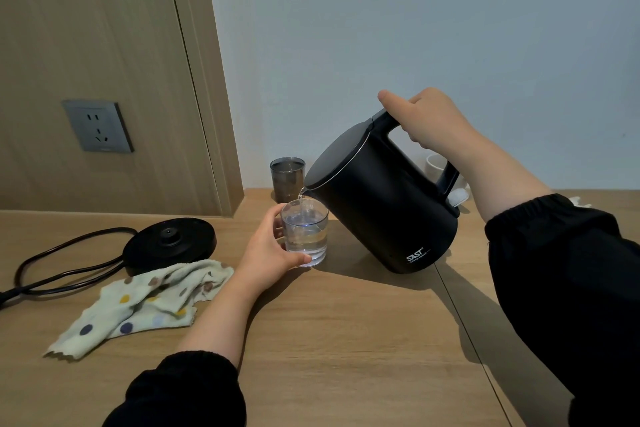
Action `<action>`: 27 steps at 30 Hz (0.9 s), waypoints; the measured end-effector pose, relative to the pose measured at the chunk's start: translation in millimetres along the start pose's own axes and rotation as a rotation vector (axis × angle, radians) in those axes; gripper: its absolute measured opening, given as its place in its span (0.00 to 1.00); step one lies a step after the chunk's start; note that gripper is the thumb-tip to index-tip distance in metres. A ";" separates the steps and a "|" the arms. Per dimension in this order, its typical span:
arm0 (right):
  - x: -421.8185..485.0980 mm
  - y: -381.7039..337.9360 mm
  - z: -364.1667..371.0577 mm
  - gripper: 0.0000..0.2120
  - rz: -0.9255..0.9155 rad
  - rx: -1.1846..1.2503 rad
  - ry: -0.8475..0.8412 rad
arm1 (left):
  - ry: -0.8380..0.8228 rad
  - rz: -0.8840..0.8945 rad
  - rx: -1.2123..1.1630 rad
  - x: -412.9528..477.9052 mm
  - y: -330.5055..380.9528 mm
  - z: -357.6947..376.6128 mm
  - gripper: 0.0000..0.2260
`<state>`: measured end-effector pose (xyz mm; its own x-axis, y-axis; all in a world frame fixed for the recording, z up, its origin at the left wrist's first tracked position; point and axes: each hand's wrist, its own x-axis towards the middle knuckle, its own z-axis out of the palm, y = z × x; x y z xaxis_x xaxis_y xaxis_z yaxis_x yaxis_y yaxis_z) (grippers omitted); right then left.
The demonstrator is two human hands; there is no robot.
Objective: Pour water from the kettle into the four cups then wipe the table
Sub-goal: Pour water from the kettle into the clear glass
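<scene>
My right hand [424, 120] grips the handle of the black kettle [377, 198], which is tilted to the left above the table. A thin stream of water runs from its spout into a clear glass cup [306, 236]. That cup stands on the wooden table [346, 340] and is partly filled. My left hand [268, 250] holds it from the left side. A darker glass cup [286, 178] stands behind it near the wall. A white cup [435, 165] shows partly behind the kettle handle. A dotted cloth [145, 305] lies crumpled at the left.
The kettle's black base [169, 243] sits left of the cups, with its cord [62, 267] looping toward the table's left edge. A wall socket [98, 126] is on the wooden panel above. A seam runs across the table at the right.
</scene>
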<state>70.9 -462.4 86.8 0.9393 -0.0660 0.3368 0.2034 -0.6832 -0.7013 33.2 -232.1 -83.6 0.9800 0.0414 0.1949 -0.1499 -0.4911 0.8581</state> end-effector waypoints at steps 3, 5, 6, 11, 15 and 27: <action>0.4 -0.5 0.1 0.25 -0.001 -0.003 0.000 | 0.001 0.004 0.002 0.2 0.2 0.1 0.40; 0.4 -0.7 0.0 0.25 -0.001 -0.006 0.000 | 0.000 0.009 0.002 0.1 0.4 -0.1 0.40; 0.6 -0.9 0.0 0.25 -0.003 -0.006 -0.001 | -0.001 0.011 0.002 0.1 0.2 -0.2 0.40; 1.3 -1.0 1.9 0.25 0.002 -0.013 -0.001 | -0.001 0.002 -0.018 1.2 -2.6 -0.4 0.40; 1.7 -1.2 2.1 0.25 0.002 -0.023 0.000 | 0.001 0.000 -0.009 1.8 -3.6 0.1 0.40; 0.0 -2.1 1.2 0.25 -0.012 -0.010 -0.008 | -0.009 0.003 -0.024 -0.2 0.4 -0.9 0.40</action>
<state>70.8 -460.1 87.6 0.9391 -0.0517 0.3397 0.2120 -0.6909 -0.6912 32.8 -231.5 -82.9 0.9806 0.0322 0.1936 -0.1561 -0.4700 0.8688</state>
